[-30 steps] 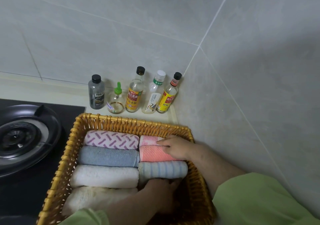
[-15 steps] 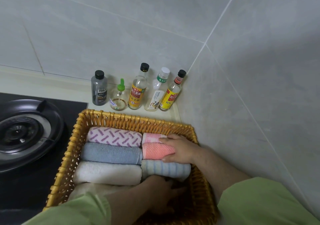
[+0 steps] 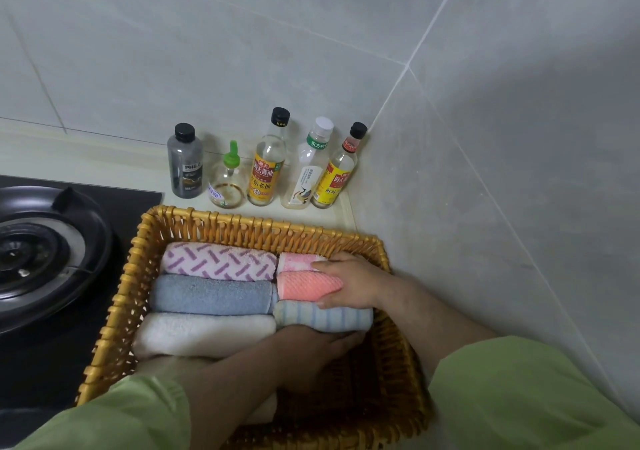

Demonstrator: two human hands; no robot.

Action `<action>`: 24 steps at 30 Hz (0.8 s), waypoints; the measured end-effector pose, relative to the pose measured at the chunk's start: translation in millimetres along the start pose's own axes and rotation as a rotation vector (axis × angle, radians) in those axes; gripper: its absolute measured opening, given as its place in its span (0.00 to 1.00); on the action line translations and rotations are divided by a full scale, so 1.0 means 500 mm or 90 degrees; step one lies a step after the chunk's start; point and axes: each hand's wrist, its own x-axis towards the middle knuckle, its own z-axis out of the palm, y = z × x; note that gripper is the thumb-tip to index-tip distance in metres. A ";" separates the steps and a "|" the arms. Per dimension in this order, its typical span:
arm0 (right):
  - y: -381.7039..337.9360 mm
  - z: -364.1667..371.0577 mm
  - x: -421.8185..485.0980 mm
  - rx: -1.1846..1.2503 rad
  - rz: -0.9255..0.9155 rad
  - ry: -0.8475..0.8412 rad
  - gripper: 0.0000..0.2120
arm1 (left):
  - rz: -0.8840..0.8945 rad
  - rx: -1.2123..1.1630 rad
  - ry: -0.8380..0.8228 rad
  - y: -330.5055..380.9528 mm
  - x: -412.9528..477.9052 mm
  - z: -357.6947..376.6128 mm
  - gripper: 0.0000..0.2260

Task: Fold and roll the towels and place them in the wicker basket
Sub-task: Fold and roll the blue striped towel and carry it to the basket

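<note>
The wicker basket [image 3: 242, 222] sits on the counter in the wall corner. Rolled towels lie in two columns inside it: purple-patterned [image 3: 218, 260], blue [image 3: 211, 293] and white [image 3: 201, 333] on the left, pale pink [image 3: 294, 262], coral [image 3: 304, 285] and blue-striped [image 3: 322, 318] on the right. My right hand [image 3: 349, 285] grips the right end of the coral towel, fingers over the top and thumb below. My left hand [image 3: 308, 349] lies in the basket with its fingers stretched along the near side of the striped towel. A cream towel [image 3: 156, 363] is mostly hidden under my left arm.
Several bottles [image 3: 265, 172] stand in a row behind the basket against the tiled wall. A black gas stove [image 3: 45, 252] lies just left of the basket. The right wall runs close along the basket's right side. The basket's near right part holds no towel.
My left hand's fingers have stretched further right along the striped towel. My right hand has stayed on the coral towel. The view has shifted slightly.
</note>
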 end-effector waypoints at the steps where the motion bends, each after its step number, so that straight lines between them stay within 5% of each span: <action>1: 0.001 0.001 0.003 0.008 0.004 0.004 0.42 | 0.001 -0.009 0.005 -0.003 0.001 0.002 0.36; 7: 0.007 0.006 0.019 0.013 0.027 0.018 0.49 | -0.014 -0.067 -0.010 -0.006 -0.002 -0.017 0.40; 18: 0.003 0.000 -0.001 0.005 0.017 -0.004 0.47 | -0.012 -0.133 -0.025 -0.017 -0.007 -0.016 0.40; 24: -0.012 0.001 -0.004 -0.035 0.007 0.071 0.54 | -0.010 -0.122 -0.006 -0.023 -0.004 -0.007 0.41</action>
